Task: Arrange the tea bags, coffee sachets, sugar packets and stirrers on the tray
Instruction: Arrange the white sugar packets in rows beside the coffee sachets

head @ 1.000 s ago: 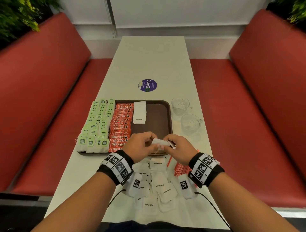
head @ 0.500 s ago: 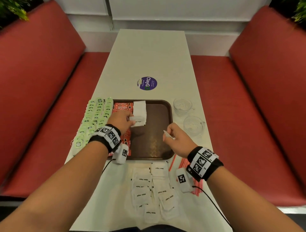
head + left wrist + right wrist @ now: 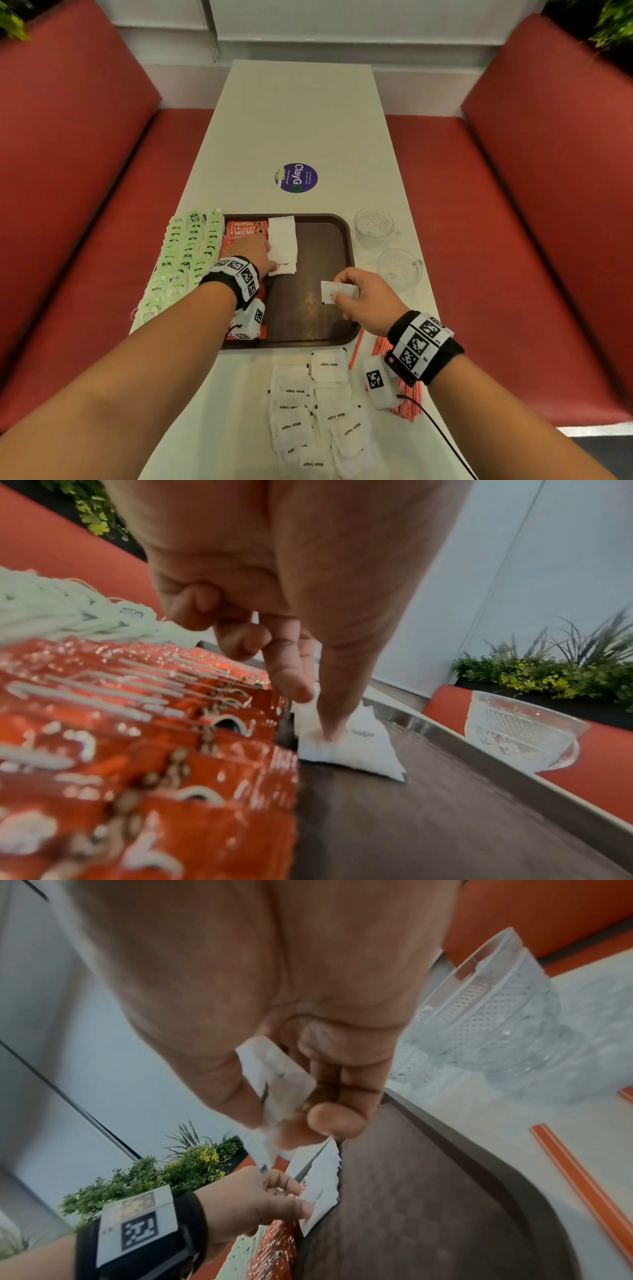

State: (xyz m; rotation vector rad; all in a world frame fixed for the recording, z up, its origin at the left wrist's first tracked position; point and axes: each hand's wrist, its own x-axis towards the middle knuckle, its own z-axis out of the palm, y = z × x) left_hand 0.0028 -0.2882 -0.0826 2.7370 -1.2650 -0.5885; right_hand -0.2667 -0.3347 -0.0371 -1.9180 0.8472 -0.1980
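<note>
A brown tray holds green tea bags on its left, red coffee sachets beside them, and a row of white sugar packets. My left hand pinches the nearest sugar packet of that row, thumb pressing it onto the tray. Over the tray's right half, my right hand holds another white sugar packet between thumb and fingers. Loose sugar packets lie on the table in front of the tray. Red stirrers lie under my right wrist.
Two glass cups stand right of the tray. A purple sticker is on the white table beyond it. Red bench seats run along both sides. The tray's right half is bare.
My hands parted in front of the tray. The left carried a sugar packet to the row on the tray and set it down. The right moved forward over the tray with its packet.
</note>
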